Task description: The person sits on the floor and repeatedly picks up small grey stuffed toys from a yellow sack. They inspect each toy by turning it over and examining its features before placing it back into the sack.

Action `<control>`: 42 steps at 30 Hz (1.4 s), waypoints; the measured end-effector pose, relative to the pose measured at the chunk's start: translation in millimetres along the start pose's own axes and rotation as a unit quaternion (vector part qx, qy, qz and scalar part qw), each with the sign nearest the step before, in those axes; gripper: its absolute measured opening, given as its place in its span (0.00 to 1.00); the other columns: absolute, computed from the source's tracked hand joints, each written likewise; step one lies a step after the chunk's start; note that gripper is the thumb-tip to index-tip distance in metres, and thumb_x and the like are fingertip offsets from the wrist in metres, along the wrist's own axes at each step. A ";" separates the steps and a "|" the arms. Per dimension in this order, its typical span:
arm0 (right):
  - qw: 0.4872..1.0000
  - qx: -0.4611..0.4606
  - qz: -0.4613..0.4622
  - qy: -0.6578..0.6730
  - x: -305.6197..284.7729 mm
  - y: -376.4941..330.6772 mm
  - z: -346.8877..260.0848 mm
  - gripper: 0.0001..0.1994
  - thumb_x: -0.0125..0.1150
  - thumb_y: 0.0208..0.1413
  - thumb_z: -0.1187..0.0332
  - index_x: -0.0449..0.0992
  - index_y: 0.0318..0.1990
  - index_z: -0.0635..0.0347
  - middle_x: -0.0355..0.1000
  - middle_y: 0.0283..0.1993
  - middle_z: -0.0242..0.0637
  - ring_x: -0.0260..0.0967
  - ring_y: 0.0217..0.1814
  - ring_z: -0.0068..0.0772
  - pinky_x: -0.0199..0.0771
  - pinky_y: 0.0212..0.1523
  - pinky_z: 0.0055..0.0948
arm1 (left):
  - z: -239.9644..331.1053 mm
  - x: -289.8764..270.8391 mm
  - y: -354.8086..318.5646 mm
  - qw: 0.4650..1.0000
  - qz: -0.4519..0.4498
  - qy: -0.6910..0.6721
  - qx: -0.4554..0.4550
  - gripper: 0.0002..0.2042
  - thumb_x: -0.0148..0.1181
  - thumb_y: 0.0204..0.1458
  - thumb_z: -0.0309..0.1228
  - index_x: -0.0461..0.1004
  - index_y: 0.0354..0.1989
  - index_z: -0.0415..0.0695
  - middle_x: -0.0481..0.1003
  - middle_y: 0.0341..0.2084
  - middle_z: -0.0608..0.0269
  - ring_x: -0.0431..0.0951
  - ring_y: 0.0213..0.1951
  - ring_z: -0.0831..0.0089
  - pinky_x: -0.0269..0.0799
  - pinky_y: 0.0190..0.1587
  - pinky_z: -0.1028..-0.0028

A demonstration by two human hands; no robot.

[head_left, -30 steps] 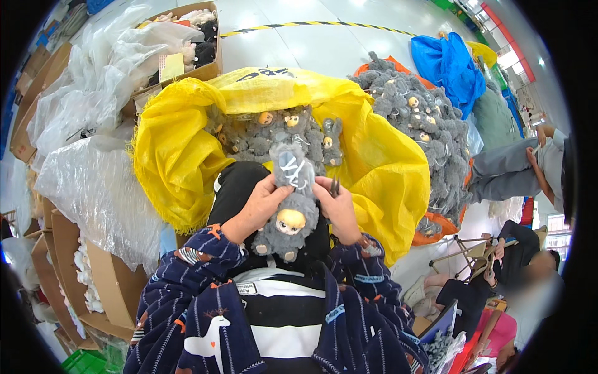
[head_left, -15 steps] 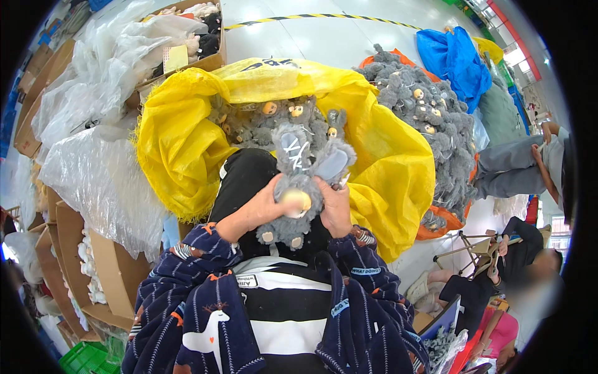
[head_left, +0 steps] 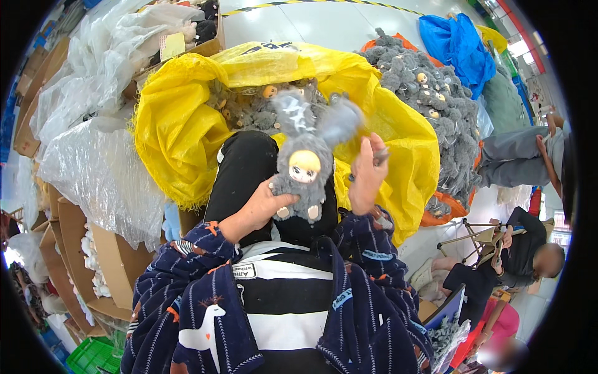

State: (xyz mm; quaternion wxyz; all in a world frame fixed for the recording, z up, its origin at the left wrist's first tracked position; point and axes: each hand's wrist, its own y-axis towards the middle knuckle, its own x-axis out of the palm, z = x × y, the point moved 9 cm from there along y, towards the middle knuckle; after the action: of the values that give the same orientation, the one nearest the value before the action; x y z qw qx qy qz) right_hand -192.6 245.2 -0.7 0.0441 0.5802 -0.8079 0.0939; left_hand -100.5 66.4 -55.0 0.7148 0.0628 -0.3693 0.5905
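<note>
My left hand (head_left: 256,209) grips a grey furry plush doll (head_left: 291,184) by its lower side, thumb across the body. The doll is upright with its blond-fringed face up and small beige feet toward me. Its two long ears point away from me and are blurred; whitish strands lie over the left one. My right hand (head_left: 367,177) is raised beside the doll, apart from its body, fingers bent around something small and dark that I cannot make out. Beyond my knees, a yellow woven sack (head_left: 177,134) lies open with several similar dolls (head_left: 252,109) inside.
An orange sack (head_left: 445,209) heaped with grey dolls stands to the right, with a blue bag (head_left: 458,53) behind. Clear plastic sheeting (head_left: 103,181) and cardboard boxes (head_left: 112,268) line the left. People sit and stand at the right, near a folding chair (head_left: 470,240).
My right hand has let go of the doll and moved right, away from it. The doll has turned more upright, its face now showing clearly, and its ears have swung.
</note>
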 end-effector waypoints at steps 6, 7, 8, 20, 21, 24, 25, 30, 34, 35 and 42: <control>0.895 -0.115 -0.298 -0.311 30.9 -63.9 -0.2 0.10 0.57 0.52 0.71 0.72 0.40 0.68 0.70 0.28 0.29 0.65 0.28 0.16 0.65 0.29 0.18 | 5.3 -5.3 8.9 0.999 0.013 -0.048 -0.003 0.18 0.55 0.46 0.22 0.66 0.48 0.39 0.72 0.41 0.62 0.72 0.43 0.74 0.68 0.47 0.73; 0.900 -0.122 -0.289 -0.302 31.9 -66.0 3.1 0.09 0.57 0.52 0.72 0.72 0.39 0.68 0.70 0.28 0.30 0.65 0.28 0.16 0.66 0.29 0.18 | 4.6 -5.2 9.0 0.999 0.014 -0.050 -0.004 0.18 0.55 0.46 0.21 0.66 0.48 0.39 0.72 0.41 0.62 0.72 0.43 0.74 0.68 0.47 0.73; 0.905 -0.130 -0.281 -0.291 32.6 -65.9 4.9 0.09 0.56 0.52 0.72 0.72 0.39 0.68 0.70 0.28 0.30 0.65 0.29 0.16 0.66 0.29 0.18 | 6.1 -5.2 9.1 0.999 0.016 -0.051 -0.003 0.18 0.55 0.46 0.21 0.65 0.48 0.39 0.72 0.41 0.62 0.72 0.43 0.74 0.68 0.47 0.74; 0.943 0.136 -0.271 -0.134 17.3 -53.6 18.4 0.12 0.57 0.51 0.68 0.71 0.43 0.63 0.66 0.20 0.28 0.58 0.19 0.12 0.56 0.19 0.14 | 12.4 -11.5 17.0 0.996 0.051 -0.043 0.053 0.20 0.54 0.44 0.19 0.63 0.49 0.37 0.71 0.42 0.61 0.72 0.43 0.74 0.66 0.48 0.73; 0.922 0.040 -0.311 -0.227 26.6 -63.4 12.8 0.12 0.60 0.50 0.68 0.72 0.41 0.62 0.67 0.20 0.30 0.62 0.21 0.14 0.60 0.21 0.15 | 11.3 -11.8 18.6 0.996 0.051 -0.045 0.056 0.20 0.54 0.45 0.19 0.63 0.49 0.37 0.71 0.42 0.61 0.72 0.43 0.73 0.66 0.49 0.73; 0.904 -0.056 -0.288 -0.310 31.1 -76.9 22.5 0.14 0.63 0.46 0.69 0.69 0.39 0.64 0.69 0.23 0.32 0.64 0.24 0.15 0.65 0.27 0.17 | 9.8 -11.4 21.5 0.995 0.054 -0.040 0.075 0.20 0.55 0.45 0.19 0.63 0.49 0.37 0.71 0.43 0.61 0.72 0.44 0.73 0.66 0.49 0.73; 0.918 -0.060 -0.264 -0.290 28.8 -74.7 27.5 0.13 0.63 0.46 0.70 0.69 0.38 0.64 0.68 0.24 0.31 0.64 0.25 0.14 0.65 0.27 0.17 | 9.2 -11.7 21.4 0.994 0.056 -0.035 0.086 0.20 0.55 0.45 0.19 0.63 0.49 0.37 0.71 0.43 0.61 0.72 0.44 0.73 0.66 0.49 0.72; 0.899 0.401 -0.092 0.149 13.2 -85.6 97.6 0.09 0.54 0.53 0.60 0.65 0.33 0.52 0.63 0.21 0.31 0.52 0.15 0.16 0.53 0.15 0.16 | -7.3 -25.5 20.6 0.988 0.123 -0.021 0.094 0.30 0.63 0.43 0.21 0.55 0.56 0.39 0.67 0.47 0.59 0.68 0.50 0.71 0.64 0.52 0.72; 0.928 0.344 -0.132 0.054 15.2 -62.1 77.7 0.10 0.55 0.53 0.60 0.65 0.32 0.54 0.64 0.21 0.32 0.52 0.13 0.15 0.51 0.13 0.15 | 9.8 -24.1 20.3 0.990 0.096 0.042 0.094 0.27 0.60 0.47 0.24 0.55 0.55 0.40 0.67 0.45 0.60 0.68 0.46 0.72 0.67 0.48 0.72; 0.946 0.303 -0.114 0.028 1.0 -40.3 70.0 0.10 0.55 0.53 0.59 0.66 0.30 0.55 0.63 0.20 0.30 0.53 0.13 0.15 0.51 0.13 0.15 | 19.6 -18.7 19.8 0.992 0.071 0.054 0.089 0.26 0.59 0.47 0.24 0.55 0.55 0.40 0.67 0.44 0.60 0.69 0.45 0.72 0.68 0.46 0.73; 0.954 -0.143 0.159 0.211 -68.2 147.2 -116.0 0.09 0.46 0.59 0.63 0.68 0.35 0.59 0.70 0.35 0.34 0.44 0.16 0.10 0.50 0.17 0.15 | 86.5 -15.1 25.8 0.980 0.043 0.111 0.157 0.12 0.52 0.54 0.25 0.64 0.46 0.39 0.70 0.37 0.65 0.70 0.39 0.81 0.67 0.41 0.80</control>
State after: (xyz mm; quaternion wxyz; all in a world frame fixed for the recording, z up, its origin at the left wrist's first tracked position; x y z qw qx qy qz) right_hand -314.2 377.6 85.8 0.2803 0.3989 -0.8669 0.1036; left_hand -163.2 16.5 -10.8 0.7068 0.0926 -0.1928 0.6743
